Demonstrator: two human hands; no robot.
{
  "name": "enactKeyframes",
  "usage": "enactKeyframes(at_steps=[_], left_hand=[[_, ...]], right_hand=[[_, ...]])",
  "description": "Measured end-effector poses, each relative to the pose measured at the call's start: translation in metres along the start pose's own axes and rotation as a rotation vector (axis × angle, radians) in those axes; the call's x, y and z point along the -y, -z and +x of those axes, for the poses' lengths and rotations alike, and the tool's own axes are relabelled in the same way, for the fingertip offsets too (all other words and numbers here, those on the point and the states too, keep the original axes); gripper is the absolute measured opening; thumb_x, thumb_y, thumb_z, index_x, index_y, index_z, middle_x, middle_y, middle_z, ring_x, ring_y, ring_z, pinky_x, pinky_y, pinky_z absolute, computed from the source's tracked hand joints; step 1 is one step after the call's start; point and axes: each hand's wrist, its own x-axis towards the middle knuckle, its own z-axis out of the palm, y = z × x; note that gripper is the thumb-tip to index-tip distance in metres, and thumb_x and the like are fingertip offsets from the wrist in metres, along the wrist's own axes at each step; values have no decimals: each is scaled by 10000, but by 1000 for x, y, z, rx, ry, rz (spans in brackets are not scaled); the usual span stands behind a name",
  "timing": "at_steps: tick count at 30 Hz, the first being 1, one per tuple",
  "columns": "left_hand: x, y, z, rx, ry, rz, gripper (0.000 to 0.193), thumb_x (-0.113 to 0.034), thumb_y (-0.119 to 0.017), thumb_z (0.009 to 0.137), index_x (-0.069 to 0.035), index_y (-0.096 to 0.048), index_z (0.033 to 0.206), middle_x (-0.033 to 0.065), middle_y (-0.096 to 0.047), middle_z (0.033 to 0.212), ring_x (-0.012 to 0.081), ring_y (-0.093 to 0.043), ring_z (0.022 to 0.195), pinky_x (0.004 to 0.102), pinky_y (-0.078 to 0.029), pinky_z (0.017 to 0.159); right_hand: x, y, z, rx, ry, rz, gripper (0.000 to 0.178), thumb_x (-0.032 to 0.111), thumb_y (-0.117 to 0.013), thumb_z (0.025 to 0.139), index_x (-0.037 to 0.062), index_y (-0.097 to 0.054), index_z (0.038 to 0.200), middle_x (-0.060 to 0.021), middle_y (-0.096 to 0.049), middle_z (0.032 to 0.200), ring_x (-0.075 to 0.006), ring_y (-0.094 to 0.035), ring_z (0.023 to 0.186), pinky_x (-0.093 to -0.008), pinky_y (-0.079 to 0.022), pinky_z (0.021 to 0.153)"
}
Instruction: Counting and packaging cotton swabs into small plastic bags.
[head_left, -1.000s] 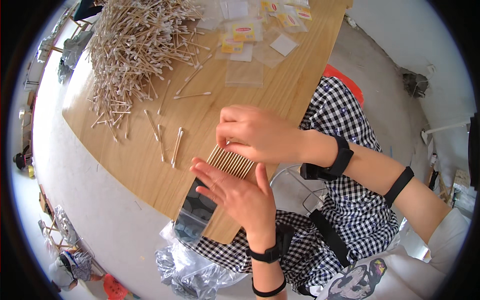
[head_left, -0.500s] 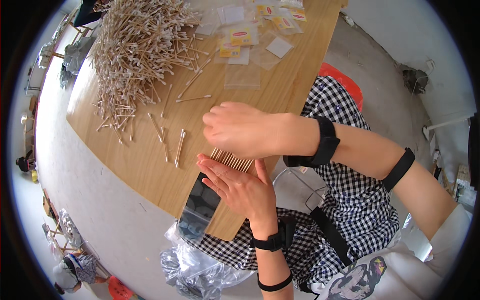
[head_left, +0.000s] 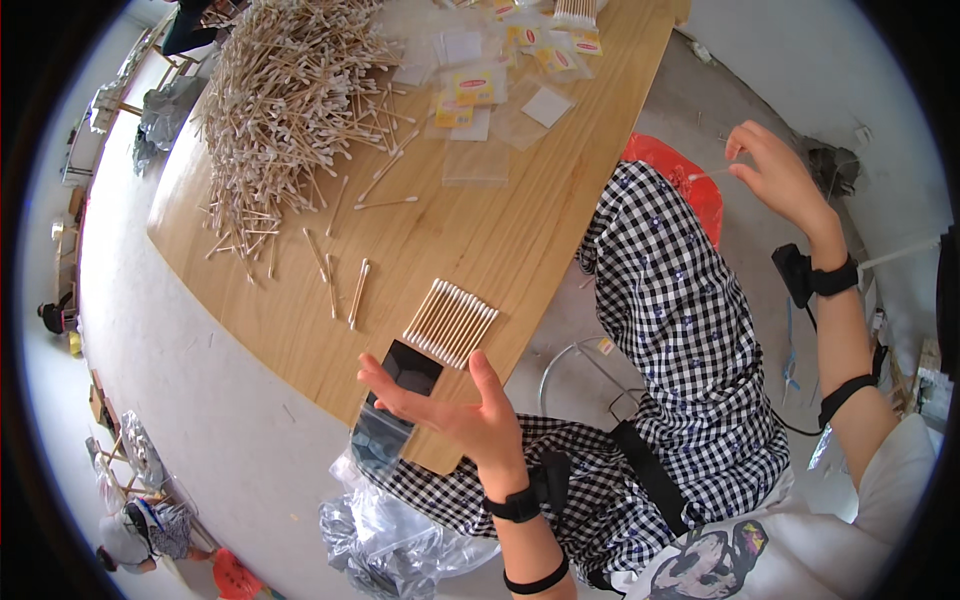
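Note:
A neat row of cotton swabs [head_left: 451, 323] lies side by side on the wooden table near its front edge. My left hand [head_left: 450, 415] hovers just in front of it, fingers spread and thumb raised, holding nothing. Off the table's right edge, my right hand [head_left: 782, 180] is raised over the floor. Its thumb and finger pinch a single cotton swab [head_left: 712, 176], whose white tip points left. Beside my left hand lies a flat, glossy black thing [head_left: 412, 366], its near part under a clear plastic bag [head_left: 383, 442]. Two loose swabs [head_left: 359, 293] rest left of the row.
A large heap of swabs [head_left: 290, 110] covers the table's far left. Clear zip bags [head_left: 475, 165] and yellow-labelled packets [head_left: 474, 86] lie at the back, near another swab bundle [head_left: 575, 9]. A red stool [head_left: 705, 205] stands right; crumpled plastic [head_left: 385, 530] hangs below the front edge.
My right hand has swung from above the row out to the right, past the table edge, with a swab in it. My left hand has drawn back toward me, uncovering the row.

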Motion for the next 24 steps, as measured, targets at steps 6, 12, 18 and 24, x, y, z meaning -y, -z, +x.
enactKeyframes(at_steps=[6, 12, 18, 24], left_hand=[[-4, 6, 3, 244, -40, 467, 1149, -580, -692, 841, 105, -80, 1531, 277, -110, 1614, 400, -64, 1517, 501, -65, 1220], [0, -16, 9, 339, -161, 573, 1121, -664, -601, 860, 117, -139, 1518, 272, -160, 1604, 375, -99, 1516, 489, -124, 1219], [2, -13, 8, 321, -155, 611, 1101, -697, -544, 873, 117, -167, 1512, 271, -178, 1600, 364, -127, 1513, 477, -148, 1218], [3, -16, 7, 334, -146, 658, 1171, -751, -540, 830, 131, -170, 1505, 286, -157, 1599, 379, -109, 1513, 474, -120, 1227]], right_hand=[[102, -40, 12, -29, 261, 674, 191, 8, -603, 849, 25, -617, 1039, -83, -611, 1112, -249, -588, 1078, -345, -467, 947], [200, -93, 34, 56, 568, 876, 165, -38, -569, 835, 22, -632, 975, -88, -621, 1005, -246, -616, 986, -343, -501, 832], [204, -128, 28, 60, 583, 954, 150, -26, -555, 782, 55, -671, 834, -71, -625, 918, -272, -612, 919, -375, -499, 779], [203, -133, 26, 83, 619, 883, 147, 12, -584, 778, 88, -684, 702, -15, -622, 899, -220, -567, 943, -347, -484, 826]])
